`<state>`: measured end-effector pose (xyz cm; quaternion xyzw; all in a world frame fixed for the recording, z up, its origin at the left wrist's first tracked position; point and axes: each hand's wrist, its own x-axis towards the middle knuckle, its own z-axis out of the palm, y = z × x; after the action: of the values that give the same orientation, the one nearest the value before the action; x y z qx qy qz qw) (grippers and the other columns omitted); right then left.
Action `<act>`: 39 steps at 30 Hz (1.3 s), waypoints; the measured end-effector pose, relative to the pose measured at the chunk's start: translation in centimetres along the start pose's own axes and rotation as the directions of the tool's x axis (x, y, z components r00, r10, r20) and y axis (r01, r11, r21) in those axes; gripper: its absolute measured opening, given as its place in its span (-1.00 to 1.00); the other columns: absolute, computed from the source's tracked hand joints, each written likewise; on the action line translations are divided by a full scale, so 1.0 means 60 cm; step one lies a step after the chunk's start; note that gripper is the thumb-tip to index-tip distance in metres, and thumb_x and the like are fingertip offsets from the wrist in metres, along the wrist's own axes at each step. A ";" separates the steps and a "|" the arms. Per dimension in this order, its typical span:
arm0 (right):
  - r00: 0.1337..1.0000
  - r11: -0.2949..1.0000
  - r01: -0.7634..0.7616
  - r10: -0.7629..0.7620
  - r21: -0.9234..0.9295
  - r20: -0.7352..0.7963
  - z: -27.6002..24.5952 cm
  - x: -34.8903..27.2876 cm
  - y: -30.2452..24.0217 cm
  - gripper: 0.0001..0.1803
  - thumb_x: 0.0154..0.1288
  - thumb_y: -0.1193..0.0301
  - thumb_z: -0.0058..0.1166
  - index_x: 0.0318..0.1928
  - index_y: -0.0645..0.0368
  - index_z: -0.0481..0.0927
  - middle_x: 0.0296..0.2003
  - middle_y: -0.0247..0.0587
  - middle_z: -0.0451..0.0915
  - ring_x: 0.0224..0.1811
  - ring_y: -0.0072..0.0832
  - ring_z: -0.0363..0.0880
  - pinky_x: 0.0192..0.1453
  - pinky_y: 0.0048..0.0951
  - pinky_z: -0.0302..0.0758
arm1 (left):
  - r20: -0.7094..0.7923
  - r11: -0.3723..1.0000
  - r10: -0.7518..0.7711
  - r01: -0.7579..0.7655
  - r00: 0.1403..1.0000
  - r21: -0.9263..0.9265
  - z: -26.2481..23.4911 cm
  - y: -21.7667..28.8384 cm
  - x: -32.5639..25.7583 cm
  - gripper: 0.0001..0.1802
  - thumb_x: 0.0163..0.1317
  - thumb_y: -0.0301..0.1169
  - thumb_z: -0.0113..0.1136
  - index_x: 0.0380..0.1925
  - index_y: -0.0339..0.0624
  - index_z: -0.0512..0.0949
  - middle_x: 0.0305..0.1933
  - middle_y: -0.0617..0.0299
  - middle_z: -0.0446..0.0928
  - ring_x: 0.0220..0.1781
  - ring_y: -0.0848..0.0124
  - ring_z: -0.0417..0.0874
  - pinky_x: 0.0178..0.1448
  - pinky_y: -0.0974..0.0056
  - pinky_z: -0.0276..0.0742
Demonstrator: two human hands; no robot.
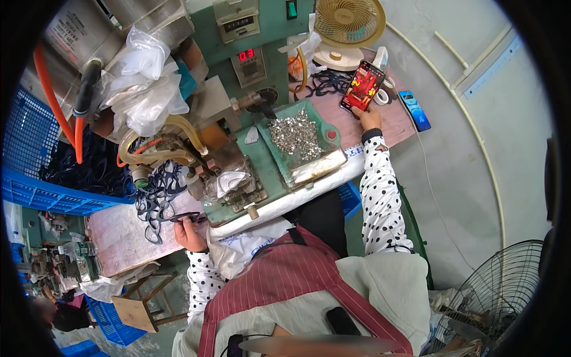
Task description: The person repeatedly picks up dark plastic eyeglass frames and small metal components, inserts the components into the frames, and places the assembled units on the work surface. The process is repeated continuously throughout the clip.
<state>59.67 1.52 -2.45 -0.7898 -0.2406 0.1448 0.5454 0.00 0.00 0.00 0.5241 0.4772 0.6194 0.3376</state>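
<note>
My left hand (189, 235) pinches a dark eyeglass frame (185, 216) at the left front of a green bench machine (262, 160). Beside that hand, more dark eyeglass frames (156, 202) lie in a loose pile on the pinkish tabletop (116, 235). At the far right, my right hand (369, 120) is closed at the lower end of a smartphone (363, 87) with a bright red picture on its screen. The fingers behind the phone are hidden. Between my arms, a green tray (279, 140) on the machine holds many small shiny metal parts (295, 134).
A blue crate (71, 202) of dark frames stands at the left, under hanging plastic bags (143, 83). A beige desk fan (350, 22) and a blue phone (415, 110) are at the back right. A wire floor fan (493, 297) stands at the lower right.
</note>
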 end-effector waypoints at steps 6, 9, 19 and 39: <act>1.000 1.000 0.009 -0.009 -0.029 -0.011 -0.007 0.001 -0.007 -0.48 -0.05 0.24 0.38 -0.07 0.25 0.65 -0.21 -0.01 0.70 -0.16 -0.22 0.68 -0.01 -0.34 0.50 | 0.019 1.000 0.010 -0.010 1.000 0.000 -0.001 -0.010 0.001 -0.82 0.40 -0.43 -0.05 -0.28 -0.30 0.50 -0.35 0.21 0.59 -0.46 0.58 0.49 -0.33 0.48 0.38; 1.000 0.999 0.008 -0.008 -0.047 -0.008 -0.006 0.003 0.001 -0.48 -0.06 0.24 0.38 -0.06 0.25 0.65 -0.20 -0.01 0.70 -0.15 -0.22 0.67 0.00 -0.34 0.50 | 0.019 1.000 0.006 -0.006 1.000 -0.011 -0.002 -0.009 0.000 -0.82 0.40 -0.44 -0.05 -0.28 -0.30 0.50 -0.35 0.21 0.59 -0.46 0.58 0.49 -0.33 0.48 0.38; 1.000 0.995 -0.007 0.007 -0.100 -0.010 -0.010 -0.015 -0.023 -0.47 -0.07 0.22 0.39 -0.07 0.23 0.66 -0.21 -0.02 0.70 -0.15 -0.21 0.67 0.01 -0.33 0.50 | -0.002 1.000 0.011 -0.011 1.000 -0.010 0.003 0.002 -0.003 -0.85 0.38 -0.45 0.00 -0.35 -0.29 0.49 -0.42 0.31 0.51 -0.47 0.61 0.40 -0.35 0.48 0.32; 0.932 0.928 0.331 -0.350 0.169 0.096 0.002 -0.303 -0.181 -0.57 0.10 0.37 0.29 -0.01 0.23 0.54 -0.12 -0.05 0.58 -0.12 -0.23 0.54 0.00 -0.22 0.45 | 0.278 0.692 0.541 -0.608 0.794 0.389 0.022 0.159 0.014 -0.70 0.15 -0.59 0.04 -0.09 -0.34 0.56 -0.17 -0.01 0.61 -0.20 0.08 0.62 -0.04 0.17 0.52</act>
<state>41.86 -5.02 7.03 -0.6820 -0.3961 0.1146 0.6040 1.89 -1.95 9.30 0.7539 0.3959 0.5236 0.0256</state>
